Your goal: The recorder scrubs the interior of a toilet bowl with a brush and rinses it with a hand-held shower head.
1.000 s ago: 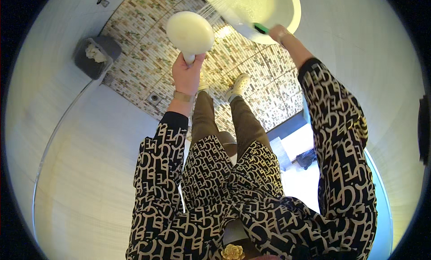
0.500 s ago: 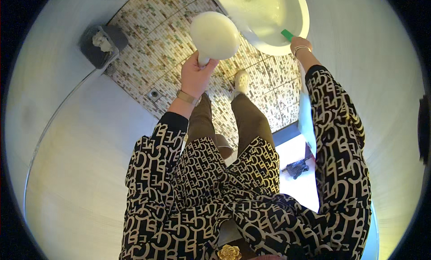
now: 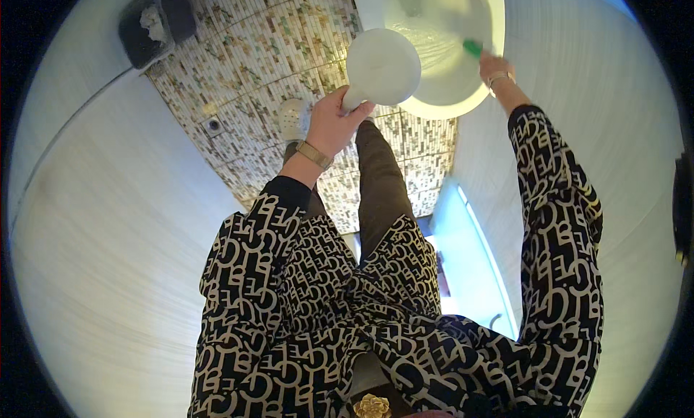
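Observation:
My left hand (image 3: 335, 122) is closed round the short neck of a white round thing (image 3: 384, 65). It looks like a dipper or a bulb-shaped holder; its opening is not visible. It is held over the floor, overlapping the near left rim of a white toilet bowl (image 3: 490, 78) in the picture. My right hand (image 3: 495, 65), at the bowl's right rim, grips a tool with a green handle (image 3: 472, 47). The tool's far end is blurred over the bowl, so its kind is unclear. Water ripples inside the bowl.
A dark bin (image 3: 143, 46) with crumpled white paper stands at the far left by the wall. Patterned tiles (image 3: 253, 46) cover the floor, with a small drain (image 3: 213, 125). Pale walls rise close on both sides. My white shoe (image 3: 293, 119) is on the tiles.
My left hand and the white round thing have moved right, closer to the bowl. My right hand has shifted slightly right with the green-handled tool. My view and feet have shifted.

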A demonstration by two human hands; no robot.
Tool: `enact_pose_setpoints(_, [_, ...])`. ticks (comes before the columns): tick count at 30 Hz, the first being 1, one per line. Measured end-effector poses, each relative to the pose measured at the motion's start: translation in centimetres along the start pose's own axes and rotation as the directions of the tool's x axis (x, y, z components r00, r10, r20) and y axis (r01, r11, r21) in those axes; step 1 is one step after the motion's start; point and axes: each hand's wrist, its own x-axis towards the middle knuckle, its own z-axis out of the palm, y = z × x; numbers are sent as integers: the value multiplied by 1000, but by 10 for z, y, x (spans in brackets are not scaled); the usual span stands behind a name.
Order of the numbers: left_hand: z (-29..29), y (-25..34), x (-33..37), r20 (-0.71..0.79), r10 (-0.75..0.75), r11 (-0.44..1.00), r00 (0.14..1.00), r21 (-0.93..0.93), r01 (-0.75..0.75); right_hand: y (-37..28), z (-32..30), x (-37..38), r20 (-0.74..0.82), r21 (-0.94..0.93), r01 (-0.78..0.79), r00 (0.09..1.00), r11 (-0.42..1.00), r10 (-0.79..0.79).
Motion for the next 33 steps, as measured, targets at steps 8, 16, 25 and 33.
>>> enact_pose_setpoints(8, [52,16,30,-50,-4,995,999,-96,-1,10,90,0,251,209,180,940,961,-230])
enact_pose_setpoints(16, [52,34,35,-123,-47,985,991,-168,26,50,-48,100,-104,-128,203,971,971,-217])
enact_pose_setpoints(25, [52,27,42,-206,40,975,978,-206,-83,20,57,15,165,-29,316,937,948,-307])
enact_pose_setpoints(33, [27,24,22,-229,7,999,973,-48,-18,0,-69,88,-238,-86,258,933,962,-271])
